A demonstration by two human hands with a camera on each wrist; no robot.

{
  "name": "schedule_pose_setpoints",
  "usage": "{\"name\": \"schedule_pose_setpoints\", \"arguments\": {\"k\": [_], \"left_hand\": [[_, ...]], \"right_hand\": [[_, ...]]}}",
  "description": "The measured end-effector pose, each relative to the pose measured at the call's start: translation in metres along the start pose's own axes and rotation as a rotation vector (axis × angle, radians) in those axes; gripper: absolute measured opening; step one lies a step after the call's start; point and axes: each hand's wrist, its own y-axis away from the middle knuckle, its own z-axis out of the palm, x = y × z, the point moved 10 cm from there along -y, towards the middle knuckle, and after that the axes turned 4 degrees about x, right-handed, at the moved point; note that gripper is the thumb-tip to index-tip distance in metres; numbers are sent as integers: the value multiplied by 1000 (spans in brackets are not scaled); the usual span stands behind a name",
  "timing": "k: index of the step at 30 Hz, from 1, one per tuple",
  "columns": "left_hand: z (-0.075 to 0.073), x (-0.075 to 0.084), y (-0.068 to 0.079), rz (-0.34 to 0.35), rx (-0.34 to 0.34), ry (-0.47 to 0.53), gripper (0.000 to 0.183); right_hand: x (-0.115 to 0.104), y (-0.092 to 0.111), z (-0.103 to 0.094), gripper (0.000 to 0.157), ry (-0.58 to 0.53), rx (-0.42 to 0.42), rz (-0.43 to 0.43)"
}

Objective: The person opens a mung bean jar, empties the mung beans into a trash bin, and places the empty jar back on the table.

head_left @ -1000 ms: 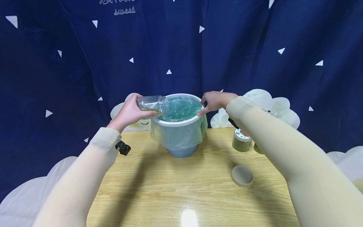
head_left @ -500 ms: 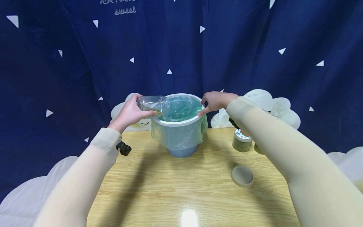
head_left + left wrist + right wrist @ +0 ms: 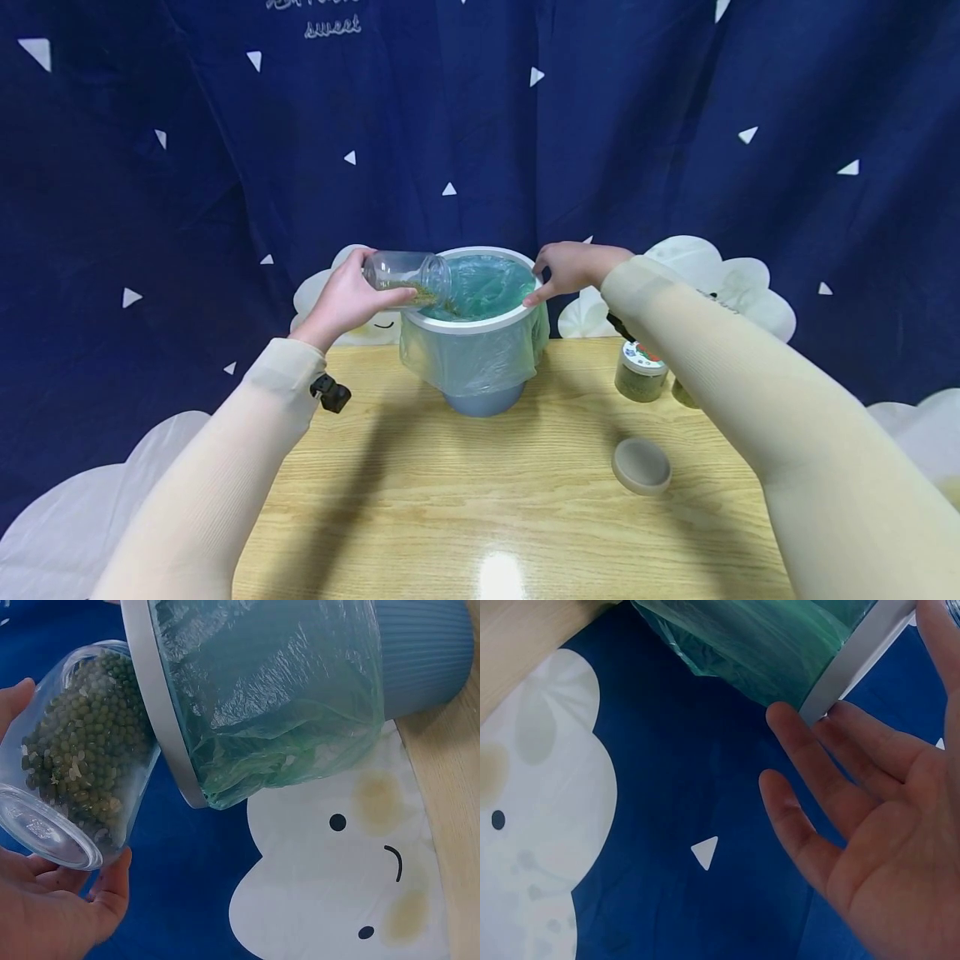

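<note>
Tilted nearly onto its side, a clear plastic jar (image 3: pixel 397 267) of mung beans (image 3: pixel 94 724) has its mouth over the left rim of a blue trash can (image 3: pixel 482 402). My left hand (image 3: pixel 343 298) grips the jar near its base, thumb on the near side. Beans lie along the jar's lower wall up to its mouth. A green bag (image 3: pixel 487 283) lines the can and hangs over its outside under a pale rim ring (image 3: pixel 465 327). My right hand (image 3: pixel 573 265) touches the rim's right side with loosely extended fingers; in the right wrist view its little finger (image 3: pixel 780 796) stands apart from the rim.
A round beige lid (image 3: pixel 641 465) lies on the wooden table (image 3: pixel 450 492) at the right. Behind it stands a lidded jar (image 3: pixel 640 377), with another (image 3: pixel 682 394) partly hidden by my right sleeve. A dark blue curtain (image 3: pixel 450 125) hangs behind the table.
The beans have slid further toward the jar's mouth, and some now show at the opening over the can. The jar's base has risen slightly. My right hand stays at the rim.
</note>
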Motion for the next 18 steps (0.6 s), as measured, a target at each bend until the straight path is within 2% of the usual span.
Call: {"name": "schedule_pose_setpoints", "arguments": {"k": [18], "left_hand": [[1,2,1,1,-13,-14,87]], "right_hand": [[0,1,-1,78,-12,-3,16]]}}
